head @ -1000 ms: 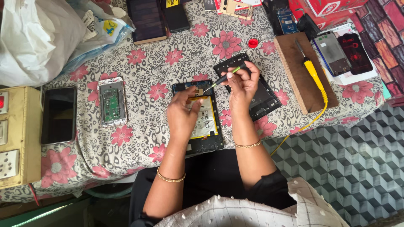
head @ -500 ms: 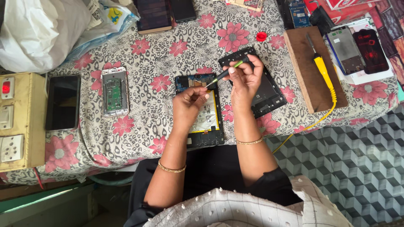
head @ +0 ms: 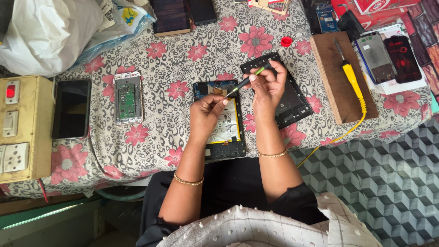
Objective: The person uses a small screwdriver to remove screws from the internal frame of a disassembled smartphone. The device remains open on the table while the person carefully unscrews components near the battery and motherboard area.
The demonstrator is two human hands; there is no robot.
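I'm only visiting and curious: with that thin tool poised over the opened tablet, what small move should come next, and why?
Probably lower the screwdriver tip onto the opened tablet. The right hand holds it slanted, tip just above the tablet's top edge, beside the left hand fingertips, which seem to pinch something too small to make out.
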